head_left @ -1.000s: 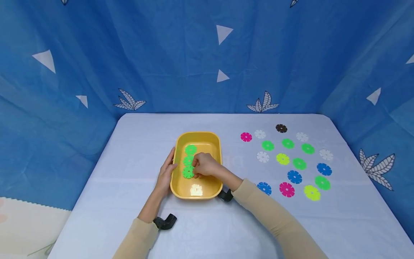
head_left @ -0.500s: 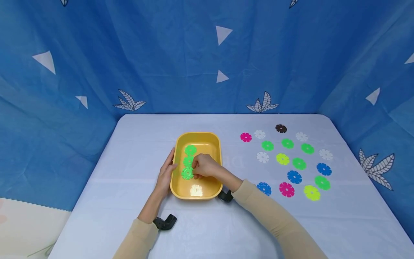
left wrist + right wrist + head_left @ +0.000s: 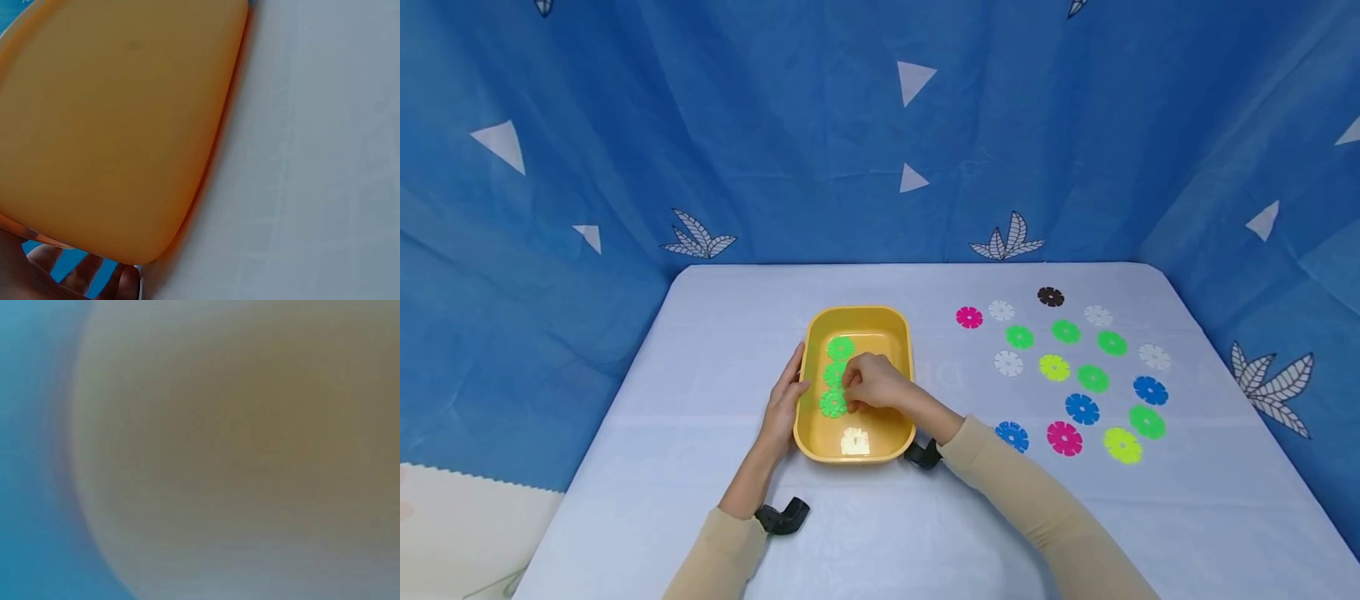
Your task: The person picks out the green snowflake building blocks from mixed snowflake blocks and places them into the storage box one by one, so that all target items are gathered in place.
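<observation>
A yellow plastic tray [image 3: 817, 446] sits on the table. My left hand [image 3: 782, 408] grips its left side, thumb at the rim; the left wrist view shows curled fingers [image 3: 128, 284] by the tray's outer wall. Inside, green notched snowflake discs lie in a column along the left: a top disc [image 3: 841, 347], a middle disc [image 3: 833, 374] partly covered by my right hand [image 3: 876, 383], and a lower green disc [image 3: 832, 403]. The right fingers are bent over the tray and pinch the lower disc's right edge. The right wrist view is a blur.
Several loose snowflake discs lie spread on the table's right side, among them a brown disc [image 3: 1050, 297], a pink disc [image 3: 1064, 438], a blue disc [image 3: 1082, 409] and a yellow disc [image 3: 1122, 446]. A pale glossy patch [image 3: 855, 441] shows on the tray's near floor.
The lower green disc has shifted slightly left and toward me, and the right fingers have moved slightly left with it. My left hand and the tray stay in place.
</observation>
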`<action>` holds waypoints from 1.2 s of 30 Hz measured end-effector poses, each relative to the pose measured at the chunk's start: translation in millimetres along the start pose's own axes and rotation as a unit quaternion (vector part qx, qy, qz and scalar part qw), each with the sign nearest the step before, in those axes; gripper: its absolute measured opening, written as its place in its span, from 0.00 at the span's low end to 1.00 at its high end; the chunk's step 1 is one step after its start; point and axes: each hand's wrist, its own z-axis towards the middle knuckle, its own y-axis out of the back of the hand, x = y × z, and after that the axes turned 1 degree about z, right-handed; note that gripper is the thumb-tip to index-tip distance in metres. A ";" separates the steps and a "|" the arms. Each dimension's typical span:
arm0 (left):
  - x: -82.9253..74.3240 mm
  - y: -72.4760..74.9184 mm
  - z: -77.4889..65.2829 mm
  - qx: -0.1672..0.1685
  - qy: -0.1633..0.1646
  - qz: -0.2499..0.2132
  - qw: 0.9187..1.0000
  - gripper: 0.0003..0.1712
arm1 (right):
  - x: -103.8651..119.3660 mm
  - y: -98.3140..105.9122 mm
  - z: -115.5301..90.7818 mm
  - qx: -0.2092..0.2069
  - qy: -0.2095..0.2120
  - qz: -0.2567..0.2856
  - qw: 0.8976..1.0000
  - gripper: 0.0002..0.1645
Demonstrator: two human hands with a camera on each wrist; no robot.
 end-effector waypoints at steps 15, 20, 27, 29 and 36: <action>-0.2 0.4 0.0 -0.007 -0.005 0.004 1.000 0.34 | -30.9 121.7 -65.2 -0.062 -0.036 0.007 0.997 0.19; 0.9 2.2 -1.3 -0.009 -0.005 0.003 1.000 0.34 | -73.8 168.7 -78.9 -0.117 -0.102 -0.012 0.988 0.26; 2.0 2.1 -0.2 -0.006 -0.010 0.003 1.000 0.34 | -112.9 208.2 -86.6 -0.144 -0.149 -0.028 0.978 0.32; 2.4 1.5 -0.1 -0.005 -0.011 0.001 1.000 0.34 | -120.0 212.8 -86.1 -0.147 -0.164 -0.029 0.975 0.33; 2.6 -0.4 0.4 0.003 -0.014 -0.004 1.000 0.35 | -140.7 216.2 -79.6 -0.147 -0.215 -0.040 0.965 0.34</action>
